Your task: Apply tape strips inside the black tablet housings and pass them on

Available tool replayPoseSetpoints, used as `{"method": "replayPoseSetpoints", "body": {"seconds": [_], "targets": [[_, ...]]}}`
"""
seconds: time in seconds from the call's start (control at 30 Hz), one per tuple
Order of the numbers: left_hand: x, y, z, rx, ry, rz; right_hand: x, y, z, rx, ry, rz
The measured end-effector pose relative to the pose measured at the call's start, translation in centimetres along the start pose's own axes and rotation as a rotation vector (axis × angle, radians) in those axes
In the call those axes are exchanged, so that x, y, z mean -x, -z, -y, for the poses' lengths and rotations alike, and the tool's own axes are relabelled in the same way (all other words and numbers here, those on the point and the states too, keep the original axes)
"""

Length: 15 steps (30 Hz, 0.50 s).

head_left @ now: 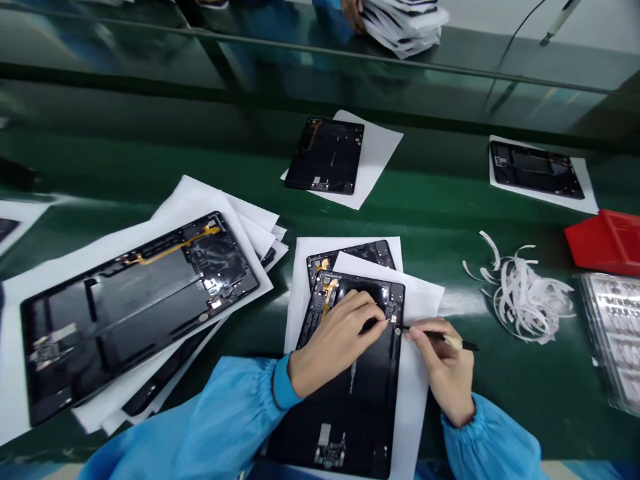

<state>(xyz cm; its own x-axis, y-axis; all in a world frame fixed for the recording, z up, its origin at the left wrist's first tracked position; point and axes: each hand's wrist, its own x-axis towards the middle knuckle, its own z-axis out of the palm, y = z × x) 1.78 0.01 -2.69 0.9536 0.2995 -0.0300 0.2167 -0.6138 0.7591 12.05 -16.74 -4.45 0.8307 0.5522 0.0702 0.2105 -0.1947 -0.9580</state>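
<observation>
A black tablet housing [370, 400] with exposed parts lies on white paper at the lower middle, overlapping another housing [380, 252] beneath it. My left hand [345, 333] rests over its upper part, fingers bent and pressed together near the small parts by the right edge; whatever they pinch is too small to name. My right hand [445, 360] grips a thin dark tool [467, 345] with a pale band, between thumb and fingers. The tool's tip points left and meets the housing's right edge, close to my left fingertips.
More housings lie on paper: a large stack [150, 300] at left, one [327, 157] at upper middle, another [537, 170] at upper right. White strips [533, 300], a red bin [605, 241] and a clear tray [620, 333] stand right. A person's hand [353, 13] touches papers behind the ledge.
</observation>
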Motion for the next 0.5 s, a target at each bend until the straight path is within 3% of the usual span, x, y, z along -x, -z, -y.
{"method": "replayPoseSetpoints", "body": {"seconds": [0.37, 0.5], "targets": [[-0.16, -0.3, -0.02, -0.054, -0.062, -0.016, -0.04, -0.18, 0.19, -0.014, 0.052, -0.066], [-0.12, -0.26, -0.09, -0.056, -0.046, -0.009, -0.28, -0.34, 0.26, -0.02, -0.007, -0.004]]}}
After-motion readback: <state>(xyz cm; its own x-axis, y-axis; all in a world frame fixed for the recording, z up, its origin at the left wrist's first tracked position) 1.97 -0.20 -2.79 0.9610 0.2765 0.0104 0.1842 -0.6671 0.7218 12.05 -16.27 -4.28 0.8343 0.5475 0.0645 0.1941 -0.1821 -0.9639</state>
